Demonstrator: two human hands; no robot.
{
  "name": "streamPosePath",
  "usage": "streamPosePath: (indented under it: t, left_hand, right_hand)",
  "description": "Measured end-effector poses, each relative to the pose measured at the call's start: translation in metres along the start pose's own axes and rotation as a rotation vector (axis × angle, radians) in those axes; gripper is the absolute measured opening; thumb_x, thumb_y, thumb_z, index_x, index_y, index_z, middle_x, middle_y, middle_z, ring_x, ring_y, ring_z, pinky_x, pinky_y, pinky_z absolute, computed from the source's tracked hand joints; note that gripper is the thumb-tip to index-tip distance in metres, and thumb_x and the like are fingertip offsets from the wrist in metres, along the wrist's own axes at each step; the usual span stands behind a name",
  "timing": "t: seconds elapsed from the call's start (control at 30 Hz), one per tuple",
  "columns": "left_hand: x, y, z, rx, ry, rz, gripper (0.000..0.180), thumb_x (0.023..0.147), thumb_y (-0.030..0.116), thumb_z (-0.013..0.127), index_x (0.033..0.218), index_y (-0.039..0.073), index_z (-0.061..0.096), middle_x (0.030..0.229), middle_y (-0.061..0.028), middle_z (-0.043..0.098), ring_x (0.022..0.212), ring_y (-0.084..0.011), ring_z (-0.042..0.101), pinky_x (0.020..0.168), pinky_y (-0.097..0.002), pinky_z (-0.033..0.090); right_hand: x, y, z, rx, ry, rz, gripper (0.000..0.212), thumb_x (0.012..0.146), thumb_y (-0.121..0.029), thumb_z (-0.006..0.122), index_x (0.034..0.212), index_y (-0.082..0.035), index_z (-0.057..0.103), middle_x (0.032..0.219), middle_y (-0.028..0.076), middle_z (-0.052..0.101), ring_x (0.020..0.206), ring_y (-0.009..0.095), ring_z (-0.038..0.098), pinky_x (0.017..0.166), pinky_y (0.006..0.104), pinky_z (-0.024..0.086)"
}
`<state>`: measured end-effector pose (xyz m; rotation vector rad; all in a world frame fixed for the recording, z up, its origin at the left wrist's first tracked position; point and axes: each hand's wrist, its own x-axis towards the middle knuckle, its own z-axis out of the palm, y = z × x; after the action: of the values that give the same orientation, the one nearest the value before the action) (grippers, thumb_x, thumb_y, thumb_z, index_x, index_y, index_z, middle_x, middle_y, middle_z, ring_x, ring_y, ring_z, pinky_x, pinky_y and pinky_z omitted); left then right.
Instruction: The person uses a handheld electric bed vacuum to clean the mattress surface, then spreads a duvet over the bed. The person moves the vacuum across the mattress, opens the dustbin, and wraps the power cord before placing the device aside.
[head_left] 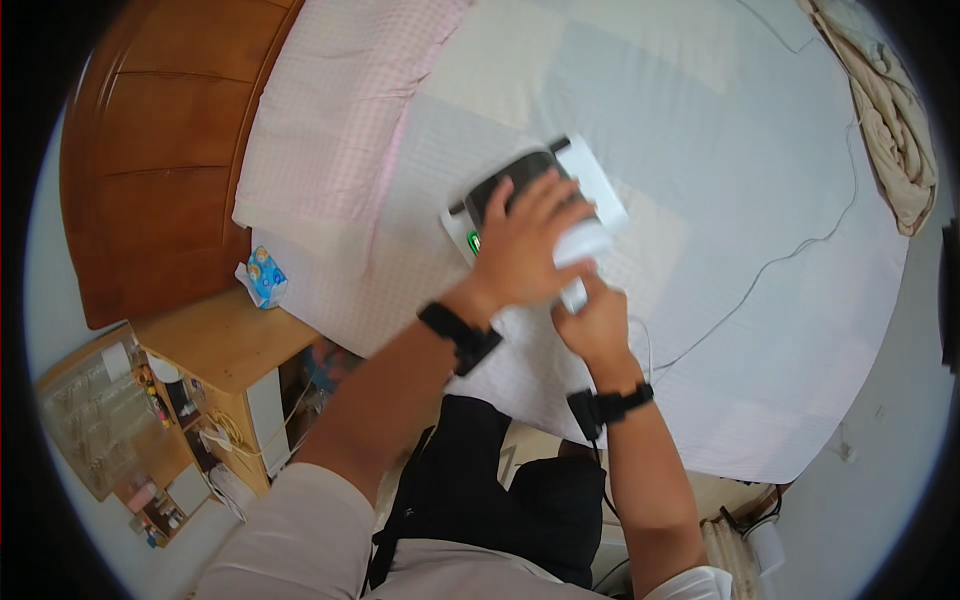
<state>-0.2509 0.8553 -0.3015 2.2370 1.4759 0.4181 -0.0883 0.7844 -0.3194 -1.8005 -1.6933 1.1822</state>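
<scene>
A white handheld bed vacuum (597, 185) with a dark rounded cover and a green-lit spot on its side rests on the pale checked bed sheet (740, 180). Wrapped round its white handle, close to my body, is my right hand (598, 318). My left hand (528, 240) lies on top of the vacuum with its fingers spread, hiding part of the cover. A thin power cord (765, 268) trails from near my right wrist across the sheet toward the far right. Slight blur softens the vacuum and the left hand.
A pink checked pillow or folded cover (320, 130) lies by the brown headboard (165, 160) at left. A blue tissue pack (264, 277) stands on the wooden bedside cabinet (225, 335). Bunched beige cloth (890, 130) lies along the bed's far right edge.
</scene>
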Motion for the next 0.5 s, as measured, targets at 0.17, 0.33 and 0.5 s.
streamPosePath:
  t: [0.17, 0.33, 0.5]
  left_hand:
    - [-0.087, 0.151, 0.063, -0.109, -0.129, -0.141, 0.076, 0.082, 0.046, 0.077, 0.151, 0.022, 0.054, 0.164, -0.0114, 0.041, 0.157, -0.0327, 0.03, 0.121, -0.0683, 0.013]
    - [-0.141, 0.262, 0.107, -0.264, -0.276, -0.224, 0.078, 0.087, 0.045, 0.071, 0.157, 0.019, 0.048, 0.169, -0.0166, 0.034, 0.159, -0.0336, 0.025, 0.119, -0.0698, 0.011]
    - [-0.146, 0.259, 0.107, -0.323, -0.222, -0.237, 0.079, 0.086, 0.042, 0.074, 0.157, 0.017, 0.048, 0.169, -0.0162, 0.035, 0.159, -0.0323, 0.025, 0.122, -0.0661, 0.002]
  right_hand:
    - [-0.139, 0.091, -0.072, 0.091, -0.065, -0.105, 0.021, 0.074, -0.014, 0.079, 0.094, -0.008, 0.073, 0.081, 0.018, 0.073, 0.074, 0.041, 0.072, 0.067, 0.0459, 0.059]
    - [-0.229, 0.152, -0.157, -0.085, -0.292, -0.007, 0.018, 0.073, -0.013, 0.079, 0.088, -0.008, 0.071, 0.079, 0.018, 0.072, 0.072, 0.042, 0.072, 0.065, 0.0456, 0.058]
    - [-0.227, 0.141, -0.157, -0.109, -0.276, 0.009, 0.016, 0.074, -0.013, 0.077, 0.087, -0.006, 0.069, 0.076, 0.018, 0.071, 0.07, 0.042, 0.071, 0.062, 0.0449, 0.057]
